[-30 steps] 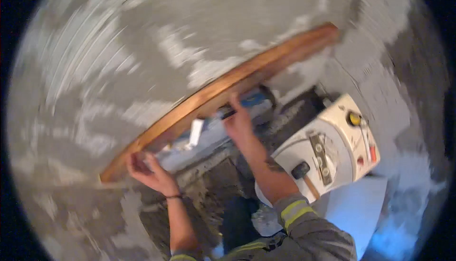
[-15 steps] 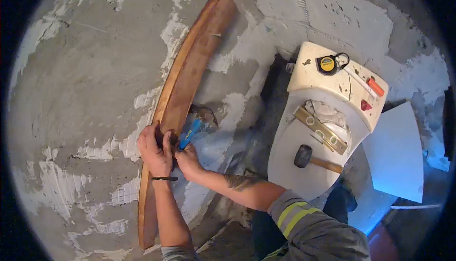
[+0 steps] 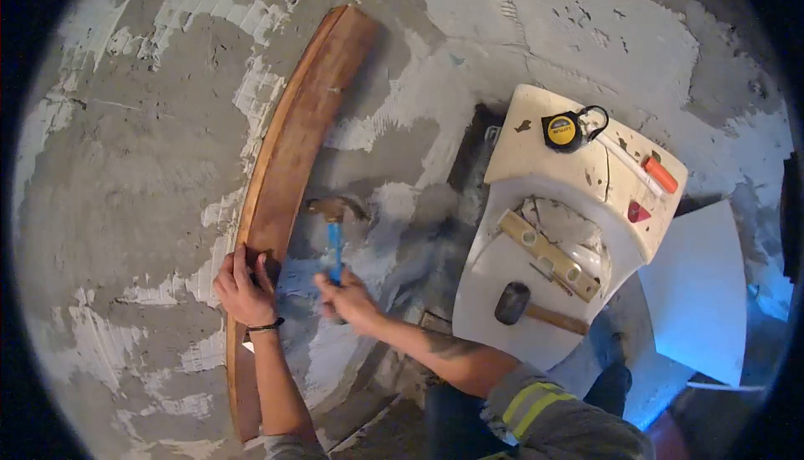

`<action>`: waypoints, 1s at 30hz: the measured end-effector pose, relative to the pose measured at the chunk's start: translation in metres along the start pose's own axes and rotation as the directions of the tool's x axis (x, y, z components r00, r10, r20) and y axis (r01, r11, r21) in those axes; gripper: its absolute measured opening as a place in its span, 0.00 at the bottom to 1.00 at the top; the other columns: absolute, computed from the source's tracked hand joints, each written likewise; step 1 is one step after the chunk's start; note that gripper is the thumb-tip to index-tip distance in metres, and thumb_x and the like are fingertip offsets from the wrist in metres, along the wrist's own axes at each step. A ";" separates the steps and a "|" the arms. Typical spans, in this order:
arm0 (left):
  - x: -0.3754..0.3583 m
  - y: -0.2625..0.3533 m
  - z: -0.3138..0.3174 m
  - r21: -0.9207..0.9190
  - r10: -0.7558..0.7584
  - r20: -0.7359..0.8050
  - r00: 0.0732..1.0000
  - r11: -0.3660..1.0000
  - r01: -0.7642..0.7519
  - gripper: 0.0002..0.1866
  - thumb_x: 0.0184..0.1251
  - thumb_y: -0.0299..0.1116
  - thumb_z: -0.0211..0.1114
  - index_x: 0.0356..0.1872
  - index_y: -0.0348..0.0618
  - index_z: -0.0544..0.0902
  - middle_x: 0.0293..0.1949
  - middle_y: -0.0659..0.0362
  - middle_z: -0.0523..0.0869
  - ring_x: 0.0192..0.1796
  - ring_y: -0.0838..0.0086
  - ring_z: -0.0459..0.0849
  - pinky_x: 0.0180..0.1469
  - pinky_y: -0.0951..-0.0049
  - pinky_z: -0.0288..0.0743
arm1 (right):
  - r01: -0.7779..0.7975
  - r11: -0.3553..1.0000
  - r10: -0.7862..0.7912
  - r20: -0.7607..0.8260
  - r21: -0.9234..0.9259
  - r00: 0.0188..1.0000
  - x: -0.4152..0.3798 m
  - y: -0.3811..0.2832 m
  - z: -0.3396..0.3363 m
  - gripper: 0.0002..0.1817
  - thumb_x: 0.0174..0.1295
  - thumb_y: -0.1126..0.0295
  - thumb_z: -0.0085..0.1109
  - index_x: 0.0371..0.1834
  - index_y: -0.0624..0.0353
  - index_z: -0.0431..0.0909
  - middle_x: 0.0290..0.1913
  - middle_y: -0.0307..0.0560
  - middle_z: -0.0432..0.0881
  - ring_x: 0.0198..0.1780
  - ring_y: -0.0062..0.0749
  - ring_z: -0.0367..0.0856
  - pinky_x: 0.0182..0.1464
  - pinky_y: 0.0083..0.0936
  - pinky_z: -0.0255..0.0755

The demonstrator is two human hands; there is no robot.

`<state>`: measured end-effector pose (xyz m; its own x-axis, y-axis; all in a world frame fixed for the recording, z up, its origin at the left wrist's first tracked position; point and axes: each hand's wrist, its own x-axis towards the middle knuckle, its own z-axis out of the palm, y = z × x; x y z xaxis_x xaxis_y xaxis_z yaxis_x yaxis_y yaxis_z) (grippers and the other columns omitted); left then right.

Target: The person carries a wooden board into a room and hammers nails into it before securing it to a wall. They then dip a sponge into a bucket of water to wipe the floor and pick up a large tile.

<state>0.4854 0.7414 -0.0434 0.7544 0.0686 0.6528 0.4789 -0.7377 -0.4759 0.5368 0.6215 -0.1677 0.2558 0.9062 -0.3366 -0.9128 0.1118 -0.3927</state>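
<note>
A long wooden board [image 3: 289, 158] lies against the patchy cement wall. My left hand [image 3: 245, 286] presses on the board's lower part, fingers spread over its edge; whether a small item is pinched there is too small to tell. To the right of the board, my right hand [image 3: 347, 299] is closed round the blue handle of a claw hammer [image 3: 335, 242]. The hammer's head is apart from the board and blurred by motion.
At the right stands a toilet [image 3: 502, 167]. On it are a tape measure [image 3: 563, 131], an orange-capped marker [image 3: 661, 174], a level [image 3: 548, 255] and a rubber mallet [image 3: 512, 303]. A white panel [image 3: 695, 292] leans beyond it.
The hammer and my right hand have swung away from the board, opening a gap between my hands. The whole view has shifted a little, with the board and my left hand now further left.
</note>
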 end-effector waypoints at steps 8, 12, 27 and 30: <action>0.002 0.005 0.004 0.148 -0.015 -0.006 1.000 0.989 0.016 0.20 0.64 0.42 0.64 0.55 0.49 0.79 0.52 0.55 0.80 0.46 0.57 0.78 0.49 0.60 0.72 | 0.594 0.592 -0.723 -0.033 -0.545 0.690 -0.045 -0.102 -0.075 0.15 0.69 0.58 0.53 0.45 0.60 0.66 0.25 0.44 0.74 0.22 0.33 0.73 0.27 0.32 0.69; 0.004 0.009 0.006 0.218 -0.066 0.030 0.997 0.974 0.058 0.18 0.69 0.45 0.57 0.55 0.50 0.79 0.54 0.57 0.80 0.49 0.58 0.79 0.51 0.61 0.73 | 0.818 0.562 -0.827 -0.091 -0.126 0.554 -0.033 -0.110 -0.080 0.14 0.73 0.58 0.44 0.41 0.60 0.63 0.20 0.39 0.67 0.19 0.22 0.66 0.22 0.21 0.64; 0.008 0.012 0.003 0.231 -0.075 0.035 0.997 0.971 0.065 0.17 0.68 0.39 0.59 0.55 0.48 0.80 0.53 0.58 0.80 0.50 0.59 0.79 0.52 0.63 0.74 | 0.906 0.395 -0.909 -0.203 -0.149 0.363 -0.001 -0.128 -0.062 0.23 0.72 0.53 0.32 0.28 0.56 0.68 0.17 0.38 0.68 0.16 0.29 0.66 0.19 0.24 0.63; 0.005 0.009 0.003 0.227 -0.098 0.049 0.994 0.970 0.084 0.17 0.67 0.40 0.60 0.55 0.48 0.80 0.53 0.58 0.80 0.50 0.59 0.79 0.52 0.63 0.74 | 0.966 -0.094 -0.905 -0.426 0.243 0.019 -0.056 -0.147 -0.069 0.18 0.67 0.56 0.43 0.24 0.56 0.69 0.20 0.41 0.70 0.20 0.32 0.70 0.19 0.26 0.66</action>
<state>0.4947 0.7365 -0.0462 0.7250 0.1731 0.6667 0.6302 -0.5572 -0.5407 0.6781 0.5267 -0.1502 0.9662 -0.2573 -0.0154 0.2553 0.9635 -0.0806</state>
